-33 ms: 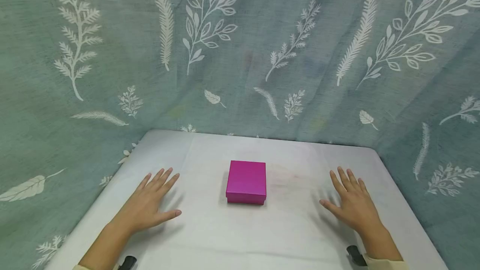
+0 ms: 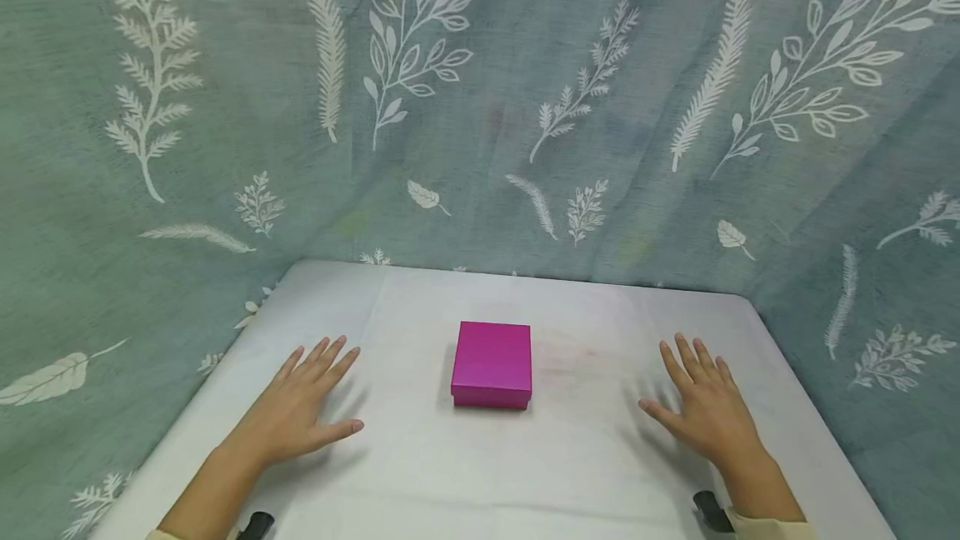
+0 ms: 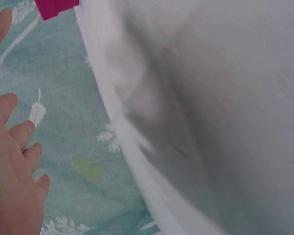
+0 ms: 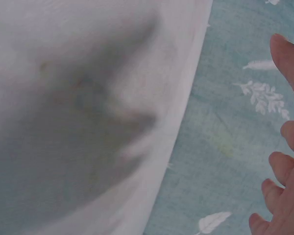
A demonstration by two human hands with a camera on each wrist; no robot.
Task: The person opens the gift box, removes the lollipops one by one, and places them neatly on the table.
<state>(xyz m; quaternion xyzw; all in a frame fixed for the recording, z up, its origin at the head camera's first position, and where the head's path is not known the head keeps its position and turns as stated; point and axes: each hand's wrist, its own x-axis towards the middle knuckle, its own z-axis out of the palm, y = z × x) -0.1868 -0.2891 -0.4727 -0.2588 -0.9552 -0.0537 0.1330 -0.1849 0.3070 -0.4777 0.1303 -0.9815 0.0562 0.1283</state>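
A closed magenta box (image 2: pixel 491 363) with a lid sits on the white-covered table (image 2: pixel 480 465), near its middle. To its left, my left hand (image 2: pixel 292 415) is held palm down with fingers spread and straight, touching nothing. My right hand (image 2: pixel 701 407) is spread the same way on the right side, apart from the box. Both hands cast shadows on the cloth and appear raised above it. A corner of the box (image 3: pixel 57 7) shows at the top of the left wrist view, beyond the left fingers (image 3: pixel 20 134). In the right wrist view only the right fingers (image 4: pixel 281 166) appear, holding nothing.
Behind and beside the table hangs a blue-green curtain (image 2: pixel 480 215) with white leaf prints. The table's far edge (image 2: pixel 600 282) runs close to this fabric. Dark straps (image 2: pixel 257 526) are partly visible at the wrists. Faint reddish marks stain the cloth right of the box.
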